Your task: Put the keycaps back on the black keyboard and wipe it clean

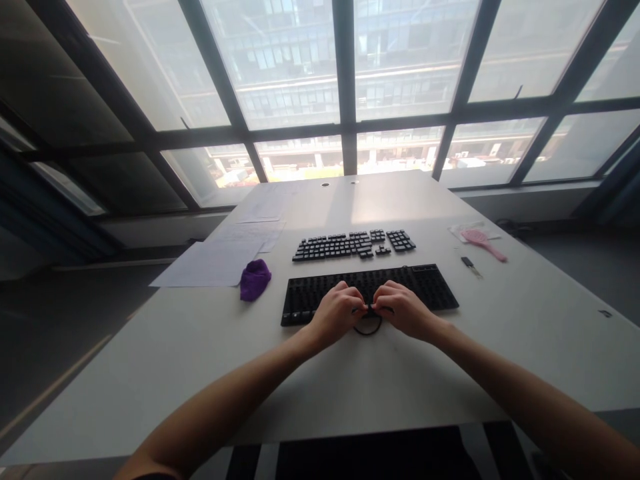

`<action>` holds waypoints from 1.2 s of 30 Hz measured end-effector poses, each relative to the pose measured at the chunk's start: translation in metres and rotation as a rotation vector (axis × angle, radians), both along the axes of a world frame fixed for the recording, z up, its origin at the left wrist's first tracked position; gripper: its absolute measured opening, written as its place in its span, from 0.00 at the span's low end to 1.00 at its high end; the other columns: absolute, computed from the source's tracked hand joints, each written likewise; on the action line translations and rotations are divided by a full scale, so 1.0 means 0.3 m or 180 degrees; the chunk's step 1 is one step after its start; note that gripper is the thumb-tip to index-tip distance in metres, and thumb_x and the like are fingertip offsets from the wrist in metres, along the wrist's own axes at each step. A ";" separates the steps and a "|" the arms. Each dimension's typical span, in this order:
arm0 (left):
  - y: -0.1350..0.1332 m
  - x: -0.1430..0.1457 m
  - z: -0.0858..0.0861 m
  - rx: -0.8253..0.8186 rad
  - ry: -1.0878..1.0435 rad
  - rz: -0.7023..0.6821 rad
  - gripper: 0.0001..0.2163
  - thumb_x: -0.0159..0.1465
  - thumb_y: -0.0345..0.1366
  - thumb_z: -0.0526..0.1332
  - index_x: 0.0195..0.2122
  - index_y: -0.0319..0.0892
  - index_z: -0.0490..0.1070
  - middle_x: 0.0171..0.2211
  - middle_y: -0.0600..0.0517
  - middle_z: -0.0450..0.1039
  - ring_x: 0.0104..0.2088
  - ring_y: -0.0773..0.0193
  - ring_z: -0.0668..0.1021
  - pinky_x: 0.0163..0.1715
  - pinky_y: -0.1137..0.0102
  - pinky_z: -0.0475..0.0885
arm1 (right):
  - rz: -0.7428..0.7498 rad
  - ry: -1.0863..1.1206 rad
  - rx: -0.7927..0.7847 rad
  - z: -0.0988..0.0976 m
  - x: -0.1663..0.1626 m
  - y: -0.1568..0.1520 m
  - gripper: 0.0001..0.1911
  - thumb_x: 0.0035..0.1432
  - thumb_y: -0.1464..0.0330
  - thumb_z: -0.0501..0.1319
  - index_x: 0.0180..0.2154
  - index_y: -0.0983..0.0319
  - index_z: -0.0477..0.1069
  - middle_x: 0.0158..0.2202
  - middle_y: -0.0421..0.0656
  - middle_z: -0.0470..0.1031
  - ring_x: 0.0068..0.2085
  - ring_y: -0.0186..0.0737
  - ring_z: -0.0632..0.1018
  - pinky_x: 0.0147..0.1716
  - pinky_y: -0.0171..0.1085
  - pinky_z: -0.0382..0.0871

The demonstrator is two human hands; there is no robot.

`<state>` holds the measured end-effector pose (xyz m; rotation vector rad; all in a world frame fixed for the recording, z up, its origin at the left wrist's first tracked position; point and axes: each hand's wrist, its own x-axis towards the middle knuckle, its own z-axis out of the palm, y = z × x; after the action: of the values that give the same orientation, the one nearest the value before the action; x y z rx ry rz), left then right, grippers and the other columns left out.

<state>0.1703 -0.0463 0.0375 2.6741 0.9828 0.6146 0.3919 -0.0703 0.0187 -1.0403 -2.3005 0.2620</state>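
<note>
On the left, papers [210,265] lie across the bench [150,373], with a crumpled purple cloth [255,280] just beside them. Next comes the black keyboard [370,277], set in front of the person. The left hand [343,307] and right hand [397,307] meet over its near edge, fingertips pinched close about something small and dark; I can't tell what it is, or which hand grips it. A thin dark loop [369,333] shows beneath. Behind lie loose keycaps [340,247], ordered like a keyboard. I'd judge most caps off, though a few seem in place at the near left corner; the hands hide the middle. Rightward: a small tool [468,263], too small to identify, and a pink brush [475,238] on clear wrapping [493,231].
</note>
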 end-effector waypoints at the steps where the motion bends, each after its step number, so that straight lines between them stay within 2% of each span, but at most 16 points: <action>1: 0.000 -0.003 0.000 0.0019 0.0010 -0.0033 0.10 0.68 0.38 0.63 0.32 0.46 0.83 0.36 0.50 0.80 0.37 0.61 0.72 0.42 0.66 0.68 | -0.0004 -0.0030 -0.0008 0.007 0.002 -0.003 0.11 0.66 0.72 0.60 0.30 0.58 0.78 0.37 0.44 0.79 0.41 0.42 0.74 0.42 0.41 0.69; 6: -0.005 -0.018 0.001 0.0169 0.0093 -0.0218 0.13 0.70 0.38 0.59 0.33 0.47 0.83 0.38 0.50 0.80 0.37 0.61 0.71 0.43 0.66 0.68 | -0.0034 -0.0218 -0.0056 0.032 0.013 -0.020 0.10 0.65 0.70 0.62 0.32 0.57 0.79 0.40 0.44 0.79 0.42 0.42 0.74 0.41 0.40 0.69; 16: -0.008 -0.015 -0.015 0.0236 0.0145 -0.0213 0.14 0.71 0.37 0.58 0.32 0.45 0.82 0.38 0.49 0.79 0.38 0.60 0.71 0.44 0.65 0.69 | -0.0078 -0.0138 -0.0165 0.019 0.018 -0.014 0.09 0.64 0.70 0.62 0.31 0.56 0.79 0.40 0.44 0.79 0.42 0.42 0.74 0.41 0.40 0.70; 20: -0.013 -0.017 -0.021 0.0054 -0.0112 -0.0110 0.11 0.69 0.36 0.60 0.36 0.47 0.83 0.39 0.48 0.80 0.40 0.60 0.73 0.45 0.64 0.70 | -0.0034 0.0209 -0.0253 0.015 0.009 -0.022 0.08 0.63 0.72 0.63 0.33 0.57 0.79 0.39 0.44 0.79 0.42 0.43 0.76 0.43 0.41 0.71; 23: 0.009 -0.012 0.003 -0.0059 -0.0342 0.0031 0.08 0.68 0.35 0.61 0.40 0.46 0.82 0.41 0.49 0.80 0.42 0.59 0.75 0.46 0.65 0.71 | -0.0210 0.0724 -0.0251 0.015 0.015 0.001 0.06 0.62 0.72 0.62 0.36 0.58 0.78 0.38 0.44 0.80 0.42 0.43 0.77 0.44 0.41 0.72; 26: 0.080 0.010 0.043 0.0025 -0.0407 0.0375 0.08 0.67 0.35 0.62 0.43 0.45 0.81 0.41 0.49 0.81 0.43 0.58 0.76 0.49 0.65 0.70 | -0.0724 0.0852 -0.0115 0.023 0.039 0.084 0.07 0.62 0.72 0.61 0.37 0.59 0.79 0.37 0.44 0.80 0.40 0.43 0.78 0.44 0.40 0.71; 30: 0.240 0.075 0.075 0.0182 -0.0080 0.0892 0.09 0.66 0.36 0.63 0.43 0.44 0.82 0.42 0.48 0.81 0.45 0.56 0.76 0.52 0.64 0.69 | -0.1277 0.0260 -0.0074 0.040 0.066 0.264 0.09 0.62 0.72 0.62 0.40 0.61 0.81 0.39 0.45 0.80 0.41 0.42 0.78 0.45 0.37 0.69; 33: 0.354 0.136 0.069 0.0147 0.0316 0.1172 0.08 0.65 0.36 0.64 0.42 0.45 0.83 0.41 0.48 0.80 0.47 0.54 0.75 0.49 0.65 0.70 | -0.1461 -0.0371 -0.0110 0.044 0.064 0.383 0.10 0.63 0.71 0.62 0.42 0.61 0.82 0.42 0.47 0.80 0.46 0.44 0.77 0.48 0.37 0.67; 36: 0.428 0.183 0.047 0.0143 0.0444 0.1269 0.08 0.64 0.36 0.66 0.42 0.45 0.83 0.42 0.46 0.80 0.48 0.53 0.74 0.46 0.65 0.71 | -0.1472 -0.0764 -0.0135 0.038 0.051 0.457 0.10 0.63 0.71 0.63 0.43 0.60 0.82 0.44 0.48 0.79 0.50 0.46 0.75 0.49 0.38 0.66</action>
<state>0.2253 0.0821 0.0515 2.6023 1.5795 0.5306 0.4071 0.0668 0.0300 -1.6610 -2.1811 -0.0028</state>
